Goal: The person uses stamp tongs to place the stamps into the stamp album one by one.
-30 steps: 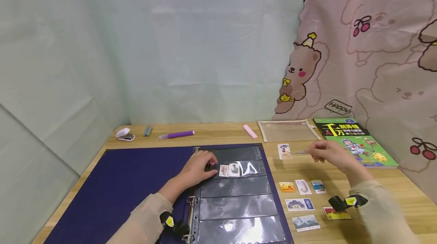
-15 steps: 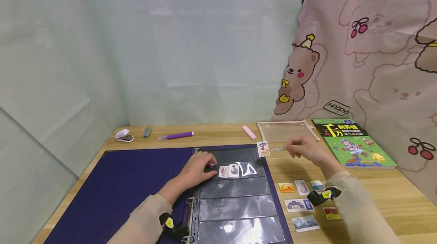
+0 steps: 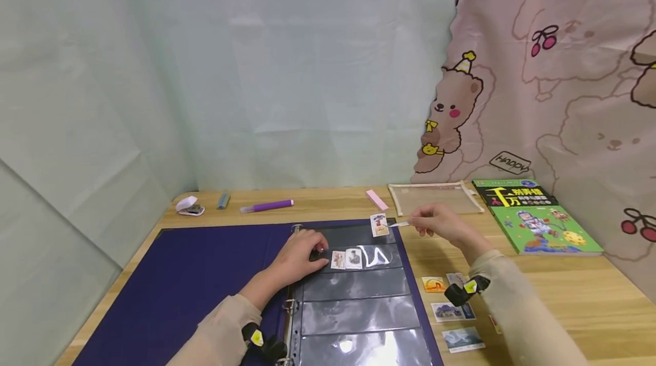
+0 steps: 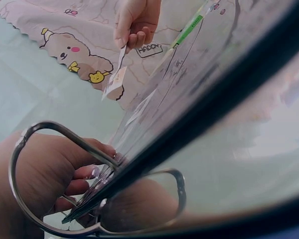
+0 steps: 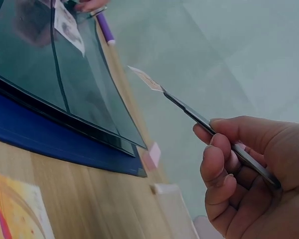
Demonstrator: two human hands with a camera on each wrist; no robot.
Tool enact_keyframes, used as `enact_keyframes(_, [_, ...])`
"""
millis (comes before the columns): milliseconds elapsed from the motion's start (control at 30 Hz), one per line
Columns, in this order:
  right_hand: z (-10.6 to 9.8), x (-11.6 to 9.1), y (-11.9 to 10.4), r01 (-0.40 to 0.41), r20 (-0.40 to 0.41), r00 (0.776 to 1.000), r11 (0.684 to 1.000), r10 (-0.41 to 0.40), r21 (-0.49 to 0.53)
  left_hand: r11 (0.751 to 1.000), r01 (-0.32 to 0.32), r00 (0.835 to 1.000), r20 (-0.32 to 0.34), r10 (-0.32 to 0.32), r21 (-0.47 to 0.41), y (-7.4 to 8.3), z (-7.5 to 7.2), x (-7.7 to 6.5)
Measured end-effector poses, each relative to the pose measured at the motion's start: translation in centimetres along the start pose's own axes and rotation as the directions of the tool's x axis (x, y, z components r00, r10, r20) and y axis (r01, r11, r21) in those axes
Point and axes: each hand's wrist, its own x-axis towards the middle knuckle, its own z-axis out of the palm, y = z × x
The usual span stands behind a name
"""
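Observation:
My right hand (image 3: 434, 221) holds slim metal tweezers (image 5: 202, 121) between thumb and fingers. Their tips grip a small white-edged stamp (image 3: 380, 225) with a red and blue figure. That stamp is over the top right of a black pocket page (image 3: 353, 315) in a navy ring album (image 3: 220, 263). Near the metal rings (image 4: 65, 127), my left hand (image 3: 299, 255) rests on the page's upper left, fingers loosely bent. Beside its fingertips, two stamps, one reddish (image 3: 338, 259) and one with a grey portrait (image 3: 353, 258), sit in the second row.
Right of the album lie several loose stamps, among them an orange one (image 3: 434, 284) and a grey mountain one (image 3: 463, 340). Behind are a stapler (image 3: 189, 205), a purple marker (image 3: 271, 206), a pink block (image 3: 377, 200), a mesh pouch (image 3: 435, 200) and a green book (image 3: 553, 226).
My right hand has moved left with the tweezers and the stamp, from above the table to over the page's top right corner. The left hand has stayed in place.

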Motion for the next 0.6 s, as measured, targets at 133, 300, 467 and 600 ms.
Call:
enact_keyframes(133, [0.6, 0.5, 0.0, 0.007, 0.014, 1.0, 1.0, -0.007, 0.016, 1.0, 0.001, 1.0, -0.001, -0.001, 0.009, -0.1, 0.1, -0.1])
enact_keyframes(300, [1.3, 0.9, 0.1, 0.019, 0.027, 0.999, 1.0, -0.02, 0.017, 1.0, -0.006, 1.0, -0.002, 0.006, 0.014, -0.1, 0.1, -0.3])
enact_keyframes(467, [1.7, 1.1, 0.3, 0.032, 0.02, 0.999, 0.999, -0.032, 0.034, 1.0, -0.017, 1.0, 0.002, 0.017, 0.012, -0.1, 0.1, -0.2])
enact_keyframes(600, [2.0, 1.3, 0.6, 0.035, 0.025, 0.999, 0.999, -0.036, 0.036, 1.0, -0.025, 1.0, -0.011, 0.025, 0.014, -0.1, 0.1, -0.2])
